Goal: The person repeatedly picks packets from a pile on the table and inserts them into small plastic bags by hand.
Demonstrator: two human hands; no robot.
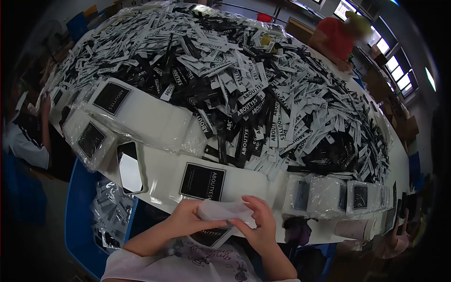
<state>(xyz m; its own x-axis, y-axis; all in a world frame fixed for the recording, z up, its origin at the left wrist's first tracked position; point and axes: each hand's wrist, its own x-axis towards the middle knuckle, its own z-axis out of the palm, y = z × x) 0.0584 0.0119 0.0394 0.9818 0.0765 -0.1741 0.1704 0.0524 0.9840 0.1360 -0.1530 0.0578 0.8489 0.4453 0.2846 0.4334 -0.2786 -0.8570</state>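
Note:
Close to my body I hold a thin white translucent bag [224, 210] over the table's near edge. My left hand [184, 219] grips its left side with the fingers closed. On the other side, my right hand [257, 221] has its thumb at the bag's lower edge and its fingers curled around the right end. Below it shows a black panel [209, 236] with ABOUTYES lettering, partly covered by the bag and my hands. Just beyond lies a stack of white bags [244, 185] topped by a black ABOUTYES label [203, 181].
A large heap of black and white ABOUTYES packets [253, 94] covers the table. A phone [130, 167] lies at left, near plastic-wrapped packs [145, 113]. More wrapped packs [324, 195] stand at right. A blue bin [77, 211] holds clear packaging. Co-workers [336, 42] sit around the table.

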